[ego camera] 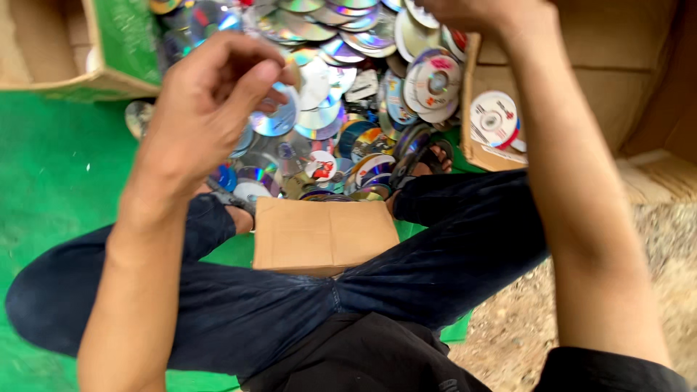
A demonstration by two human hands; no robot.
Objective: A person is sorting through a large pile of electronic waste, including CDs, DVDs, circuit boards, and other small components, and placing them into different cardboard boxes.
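Both hands blurred; right hand [485,13] cut off above the discs [341,94].

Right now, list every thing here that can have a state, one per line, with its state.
Left hand: raised, fingers curled; whether it grips a disc cannot be told.
Right hand: raised at the top edge, mostly cut off.
Pile of discs: loose, heaped, overlapping.
White and red disc: lying on a cardboard flap.
Small cardboard box: closed, between the person's legs.
Green-lined box: open.
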